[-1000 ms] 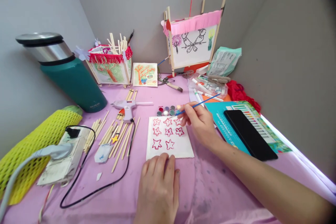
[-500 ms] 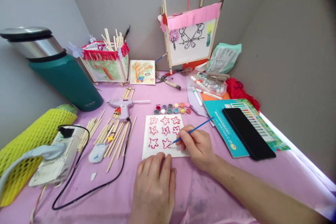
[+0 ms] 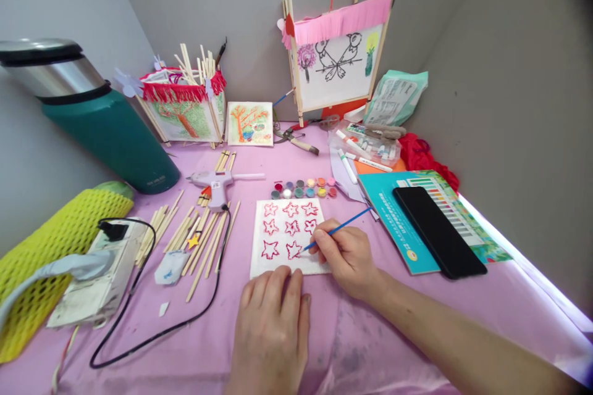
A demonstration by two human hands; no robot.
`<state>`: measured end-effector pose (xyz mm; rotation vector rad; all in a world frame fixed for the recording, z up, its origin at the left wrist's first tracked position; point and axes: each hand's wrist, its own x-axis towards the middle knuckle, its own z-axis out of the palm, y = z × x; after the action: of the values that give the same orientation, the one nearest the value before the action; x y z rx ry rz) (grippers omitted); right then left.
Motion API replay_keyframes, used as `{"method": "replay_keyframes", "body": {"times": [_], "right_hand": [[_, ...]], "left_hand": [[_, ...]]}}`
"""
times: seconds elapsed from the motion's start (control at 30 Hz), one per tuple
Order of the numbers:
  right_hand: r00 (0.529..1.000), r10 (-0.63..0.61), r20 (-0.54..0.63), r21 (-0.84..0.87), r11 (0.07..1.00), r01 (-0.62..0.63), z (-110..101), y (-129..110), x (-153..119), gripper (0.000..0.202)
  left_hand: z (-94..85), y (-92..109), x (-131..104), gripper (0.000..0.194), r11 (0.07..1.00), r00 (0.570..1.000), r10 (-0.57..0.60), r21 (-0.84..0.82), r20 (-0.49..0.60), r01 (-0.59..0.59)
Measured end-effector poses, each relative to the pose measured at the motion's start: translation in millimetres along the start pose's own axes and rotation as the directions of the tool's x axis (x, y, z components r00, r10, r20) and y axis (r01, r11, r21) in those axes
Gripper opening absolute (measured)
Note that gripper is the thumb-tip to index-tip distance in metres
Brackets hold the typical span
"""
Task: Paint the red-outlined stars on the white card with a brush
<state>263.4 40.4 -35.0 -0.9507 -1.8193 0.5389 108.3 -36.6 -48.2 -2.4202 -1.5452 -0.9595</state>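
Note:
A square white sheet [image 3: 258, 262] lies on the purple cloth, with several red star outlines painted in rows. My right hand [image 3: 345, 253] is closed around a slim blue paintbrush [image 3: 345, 224], pinched between thumb and fingers. The brush tip is at the right edge of the lower middle star [image 3: 293, 250]. My right hand covers the sheet's lower right part. My left hand [image 3: 273, 321] lies flat, palm down, its fingertips on the sheet's near edge, holding nothing. Just behind the sheet stand small paint pots [image 3: 300, 192] in two rows.
To the left lie a glue gun [image 3: 217, 188], wooden sticks [image 3: 204, 244], a power strip [image 3: 99, 284] and a tilted green bottle [image 3: 115, 136]. On the right, a black phone [image 3: 438, 231] rests on a blue book [image 3: 393, 222]. Paper lanterns [image 3: 340, 68] and pliers [image 3: 299, 141] are at the back.
The brush tip has shifted very slightly along the lower middle star's right side. The whole view has moved a little; my left hand stays on the sheet's near edge.

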Motion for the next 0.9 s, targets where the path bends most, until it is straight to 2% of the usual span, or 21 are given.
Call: {"method": "replay_keyframes", "body": {"times": [0.23, 0.9], "right_hand": [[0.999, -0.046, -0.003, -0.029, 0.999, 0.046, -1.1, -0.4, 1.1, 0.028], [1.000, -0.026, 0.004, -0.076, 0.997, 0.027, -3.4, -1.5, 2.0, 0.031]], "left_hand": [[-0.7, 0.6, 0.5, 0.029, 1.000, 1.000, 0.003, 0.000, 0.003, -0.003], [-1.2, 0.9, 0.9, 0.030, 1.000, 1.000, 0.005, -0.004, 0.000, -0.005]]}}
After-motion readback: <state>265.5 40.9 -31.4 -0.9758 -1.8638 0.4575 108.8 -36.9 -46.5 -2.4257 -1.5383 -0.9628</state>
